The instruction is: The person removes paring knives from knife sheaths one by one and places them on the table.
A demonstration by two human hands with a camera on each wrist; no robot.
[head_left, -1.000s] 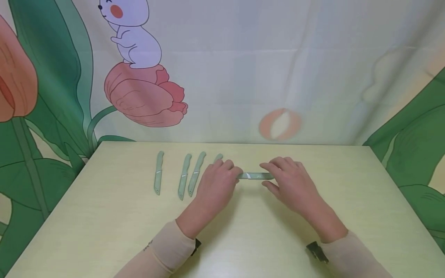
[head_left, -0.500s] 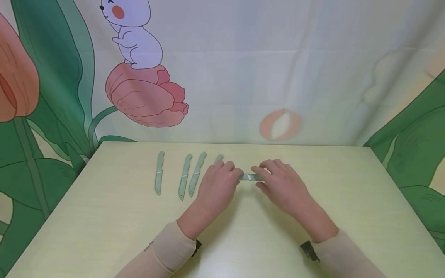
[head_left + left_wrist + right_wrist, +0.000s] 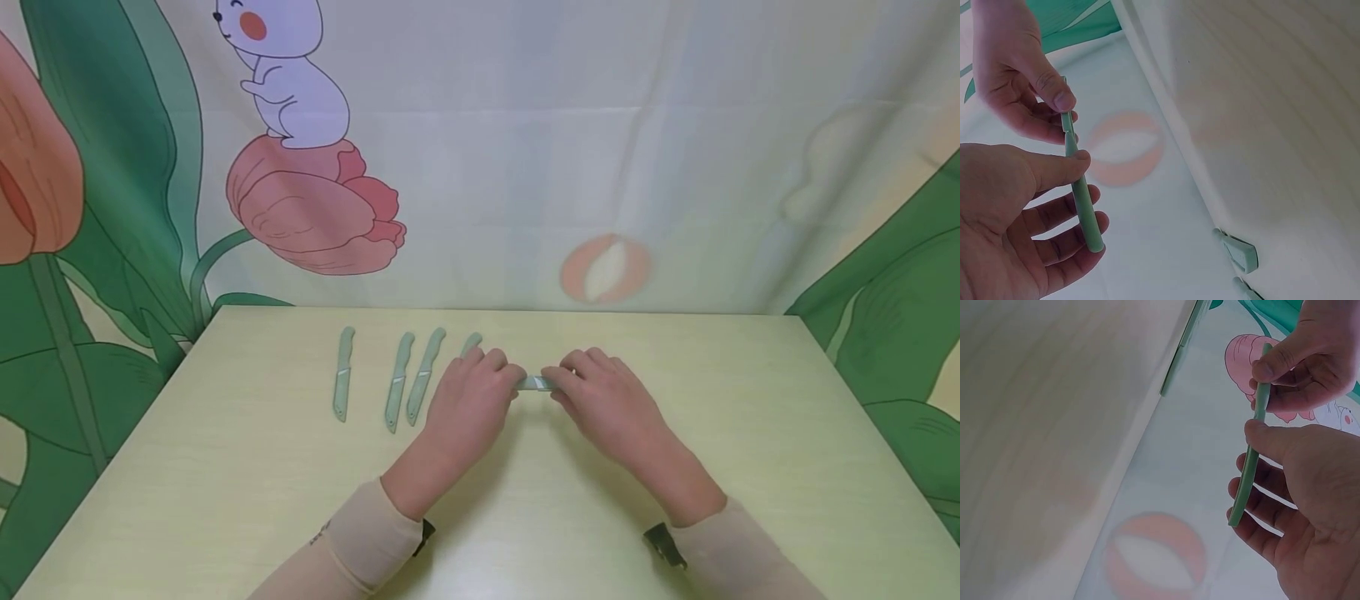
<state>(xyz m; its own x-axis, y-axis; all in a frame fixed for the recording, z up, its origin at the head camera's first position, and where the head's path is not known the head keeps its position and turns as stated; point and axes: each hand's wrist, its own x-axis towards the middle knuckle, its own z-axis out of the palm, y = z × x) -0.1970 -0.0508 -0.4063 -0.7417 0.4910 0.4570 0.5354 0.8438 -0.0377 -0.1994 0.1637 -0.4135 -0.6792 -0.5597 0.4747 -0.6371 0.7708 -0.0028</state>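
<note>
A small green paring knife (image 3: 534,383) in a matching green sheath is held level above the middle of the table. My left hand (image 3: 472,400) grips its handle (image 3: 1089,219) between thumb and fingers. On the other end, my right hand (image 3: 611,408) pinches the sheath (image 3: 1245,481), with the thumb on one side and fingertips on the other. A narrow pale strip of the knife shows between the two hands in the head view. The blade is hidden inside the sheath.
Several similar sheathed knives lie on the pale table (image 3: 225,467): one at far left (image 3: 342,375), two side by side (image 3: 398,379), and one (image 3: 471,341) partly hidden behind my left hand. A printed curtain (image 3: 480,167) hangs behind the table's far edge.
My right hand has moved left along the sheath toward my left hand, and its thumb and fingers have closed on it. My left hand and the knives on the table stay put.
</note>
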